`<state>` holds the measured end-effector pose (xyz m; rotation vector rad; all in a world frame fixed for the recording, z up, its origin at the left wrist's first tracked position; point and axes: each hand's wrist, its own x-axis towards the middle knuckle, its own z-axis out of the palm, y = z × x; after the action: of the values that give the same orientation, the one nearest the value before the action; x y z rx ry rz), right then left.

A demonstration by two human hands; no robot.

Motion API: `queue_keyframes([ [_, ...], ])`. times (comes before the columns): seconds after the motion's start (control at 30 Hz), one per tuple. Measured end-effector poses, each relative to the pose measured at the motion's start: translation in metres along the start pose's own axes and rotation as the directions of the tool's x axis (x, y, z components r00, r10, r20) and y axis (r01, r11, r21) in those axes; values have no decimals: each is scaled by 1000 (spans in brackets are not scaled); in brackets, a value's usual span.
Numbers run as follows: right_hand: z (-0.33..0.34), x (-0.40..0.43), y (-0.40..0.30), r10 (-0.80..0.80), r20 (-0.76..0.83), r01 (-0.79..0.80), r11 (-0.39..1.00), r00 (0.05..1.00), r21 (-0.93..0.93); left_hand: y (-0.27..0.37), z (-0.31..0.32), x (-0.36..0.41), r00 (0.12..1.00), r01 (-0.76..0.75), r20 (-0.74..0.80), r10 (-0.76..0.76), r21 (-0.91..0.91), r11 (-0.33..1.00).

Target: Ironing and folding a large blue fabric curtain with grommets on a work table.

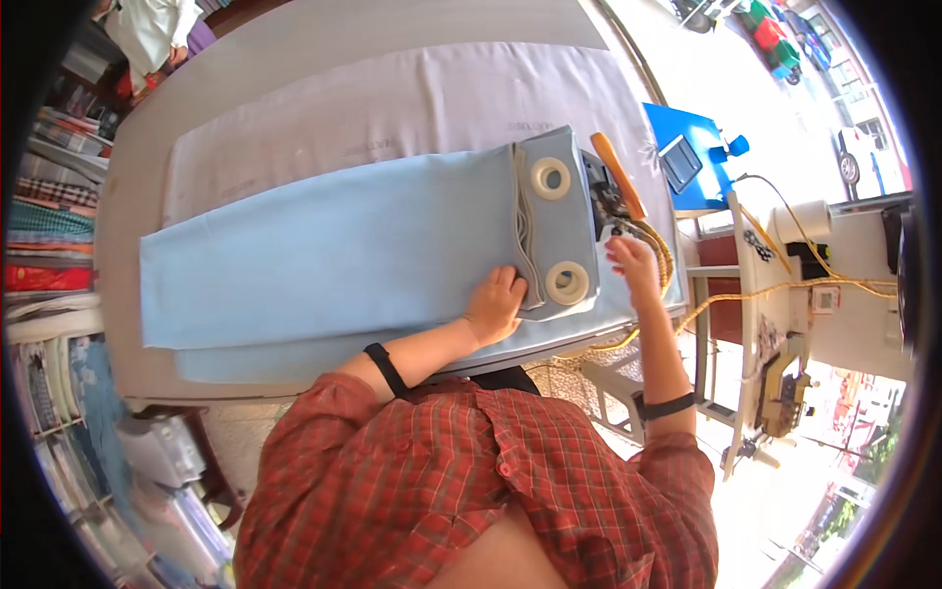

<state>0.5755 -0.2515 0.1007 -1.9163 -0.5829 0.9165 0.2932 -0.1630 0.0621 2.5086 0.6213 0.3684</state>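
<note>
A light blue curtain point(331, 243) lies folded lengthwise on the table in front of me. Its gathered grey-blue header point(563, 228) stacks up at the right end, with two cream eyelet rings facing up. My left hand point(499, 305) is curled over the near edge of the cloth, by the header's folds. Just right of the header is my right hand point(634, 266), its fingers bent beside a small white thing point(609, 233); whether it holds this is unclear. Beyond that hand sits what looks like an iron with an orange handle point(618, 177), partly hidden by the header.
A yellow braided cord point(736, 297) runs from the iron to the right wall. A blue box point(688, 158) bears a dark tray-like object at the table's right. Sewing machine parts point(784, 394) stand at lower right. Folded fabrics point(51, 235) fill left shelves. Another person point(151, 33) is at upper left.
</note>
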Motion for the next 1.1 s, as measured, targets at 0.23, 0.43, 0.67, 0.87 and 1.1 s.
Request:
queue_keyframes([
  [0.23,20,24,22,252,29,-252,944,967,214,-18,-4,-9,997,-23,-82,-15,-444,896],
  [0.43,25,23,15,352,121,-371,901,928,225,-29,-32,29,892,369,140,-429,-774,515],
  [0.67,48,48,18,166,475,-371,849,864,377,16,-54,108,751,559,401,-524,-809,182],
  [0.87,67,31,-33,-56,393,58,998,918,7,5,-34,93,815,338,261,-518,-939,60],
  [1.1,55,22,-85,-237,472,426,836,849,-347,20,-63,93,769,496,518,-374,-853,-161],
])
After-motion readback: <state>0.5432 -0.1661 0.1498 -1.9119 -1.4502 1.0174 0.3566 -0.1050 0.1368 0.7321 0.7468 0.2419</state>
